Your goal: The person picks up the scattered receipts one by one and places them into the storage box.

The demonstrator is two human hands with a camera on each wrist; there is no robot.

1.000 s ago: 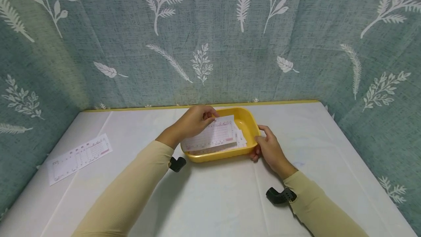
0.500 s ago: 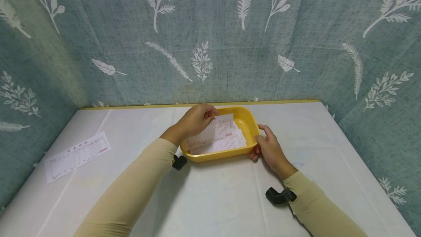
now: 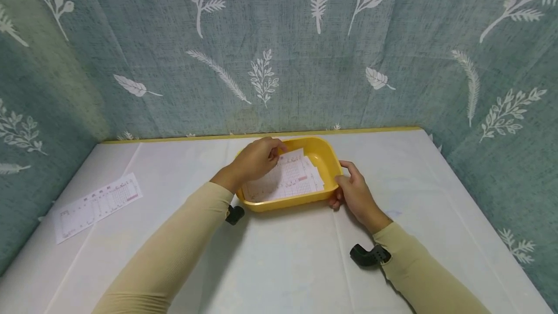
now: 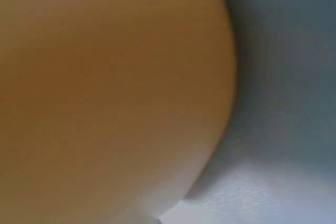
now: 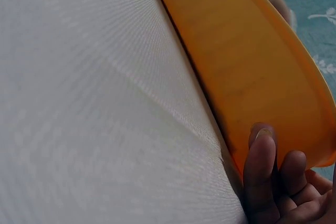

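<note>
A yellow plastic tray (image 3: 324, 151) stands toward the back of the table, holding several white printed paper slips (image 3: 296, 176). My left hand (image 3: 257, 159) reaches over its left end, fingers bent beside the top slip's upper edge. The hand covers the slips' left part, and I cannot tell whether it pinches one. With thumb at the rim and fingers beneath, my right hand (image 3: 355, 190) grips the tray's right end. In the right wrist view the tray wall (image 5: 247, 66) rises past that hand's fingers (image 5: 261, 166). Blurred skin fills most of the left wrist view.
Another printed slip (image 3: 98, 207) lies apart on the left of the white-covered table (image 3: 279, 265). A green leaf-patterned cloth (image 3: 279, 76) hangs behind and at both sides. Each wrist carries a black device, the right one (image 3: 368, 256) in plain sight.
The top slip, held raised over the stack earlier, has come down onto the other slips. My left fingers have shifted slightly off its corner. The right hand keeps its grip on the tray.
</note>
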